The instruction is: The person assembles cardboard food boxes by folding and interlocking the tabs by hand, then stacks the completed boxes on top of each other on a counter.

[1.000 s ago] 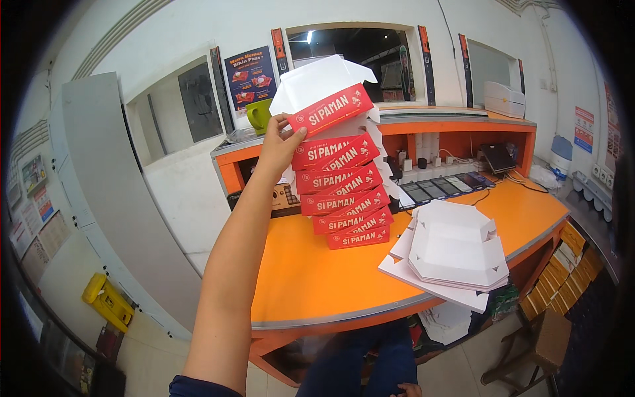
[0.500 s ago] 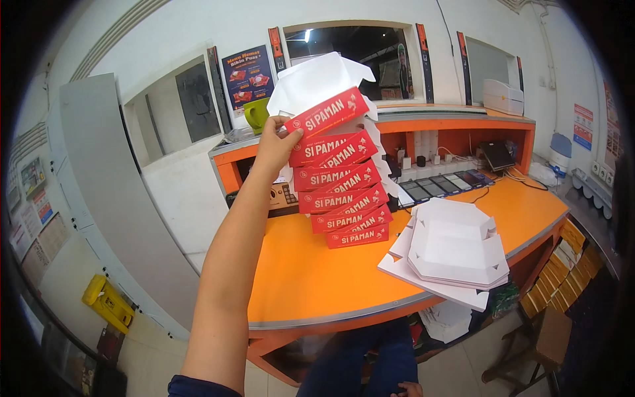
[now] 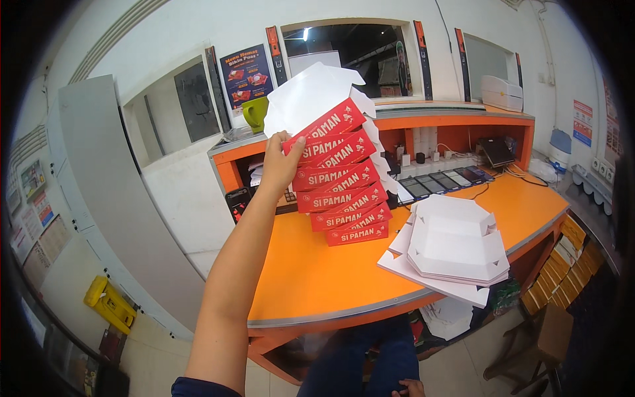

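A tall stack of red-fronted cardboard food boxes (image 3: 340, 198) with white open lids stands on the orange counter (image 3: 297, 278), leaning a little. At its top, my left hand (image 3: 283, 162) grips the left end of the uppermost box (image 3: 334, 126), thumb on the red front. That box sits tilted, its right end higher, its white lid (image 3: 317, 92) raised behind it. Only part of my right hand (image 3: 410, 388) shows, low by my legs at the picture's lower edge; most of its fingers are cut off.
Flat white box blanks (image 3: 456, 245) lie piled on the counter to the right, overhanging its front edge. Behind them are a row of tablets (image 3: 446, 184) and cables. A green mug (image 3: 254, 114) stands on the upper shelf. A wooden stool (image 3: 546, 341) is at lower right.
My left hand has lowered the uppermost box onto the stack, and its lid has come down with it. The right hand stays low by my legs.
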Motion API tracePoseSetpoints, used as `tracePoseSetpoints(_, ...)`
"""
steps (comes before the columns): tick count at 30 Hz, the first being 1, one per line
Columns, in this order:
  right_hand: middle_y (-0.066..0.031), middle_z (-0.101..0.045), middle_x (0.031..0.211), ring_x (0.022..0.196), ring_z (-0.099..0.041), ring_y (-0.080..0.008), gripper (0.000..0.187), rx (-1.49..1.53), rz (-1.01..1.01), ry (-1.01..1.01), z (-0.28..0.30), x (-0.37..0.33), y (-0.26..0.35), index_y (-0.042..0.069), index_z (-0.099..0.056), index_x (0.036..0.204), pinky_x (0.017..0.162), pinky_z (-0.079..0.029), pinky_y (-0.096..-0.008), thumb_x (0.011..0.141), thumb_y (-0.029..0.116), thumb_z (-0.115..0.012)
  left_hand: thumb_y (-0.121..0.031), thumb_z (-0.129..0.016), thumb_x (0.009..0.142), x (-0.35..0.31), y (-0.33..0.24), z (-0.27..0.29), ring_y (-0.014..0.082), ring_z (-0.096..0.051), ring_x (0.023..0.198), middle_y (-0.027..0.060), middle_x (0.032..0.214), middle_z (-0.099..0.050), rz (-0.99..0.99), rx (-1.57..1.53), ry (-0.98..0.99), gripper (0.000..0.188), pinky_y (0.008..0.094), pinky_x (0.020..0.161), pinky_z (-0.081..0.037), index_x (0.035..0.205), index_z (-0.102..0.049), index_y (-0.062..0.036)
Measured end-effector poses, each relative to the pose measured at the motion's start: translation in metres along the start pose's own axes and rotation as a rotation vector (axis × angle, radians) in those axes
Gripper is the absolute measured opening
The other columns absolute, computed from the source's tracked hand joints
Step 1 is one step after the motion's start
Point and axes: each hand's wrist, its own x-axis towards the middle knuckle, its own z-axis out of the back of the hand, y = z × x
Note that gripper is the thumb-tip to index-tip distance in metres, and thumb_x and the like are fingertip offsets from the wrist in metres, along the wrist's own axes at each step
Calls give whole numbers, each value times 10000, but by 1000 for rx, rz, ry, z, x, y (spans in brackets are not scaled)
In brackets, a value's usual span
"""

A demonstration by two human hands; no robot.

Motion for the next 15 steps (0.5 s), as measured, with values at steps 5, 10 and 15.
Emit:
tracePoseSetpoints(5,-184,-613,1165,853,-627,-292,324,-12,0,20,3,2,0,25,-629,1164,830,-528,-385,864,119,-710,-371,-696,949,-4,-12,0,289,-549,1166,209,1214,-534,-1,19,6,479,381,1018,-419,1149,-530,30)
tracePoseSetpoints(10,-183,-608,1171,844,-628,-283,319,25,4,1,1,2,-1,22,-628,1167,805,-533,-368,872,118,-704,-414,-667,959,-15,-26,-9,359,-498,1289,261,1443,-388,37,-1,-54,722,417,1089,-391,1441,-349,19)
tracePoseSetpoints(15,-173,-611,1174,849,-633,-277,285,118,126,-94,6,12,-10,8,-629,1168,761,-533,-324,897,84,-674,-463,-600,992,-41,11,-16,333,-396,1393,234,1528,-324,75,-114,-57,848,430,1137,-349,1563,-145,-30)
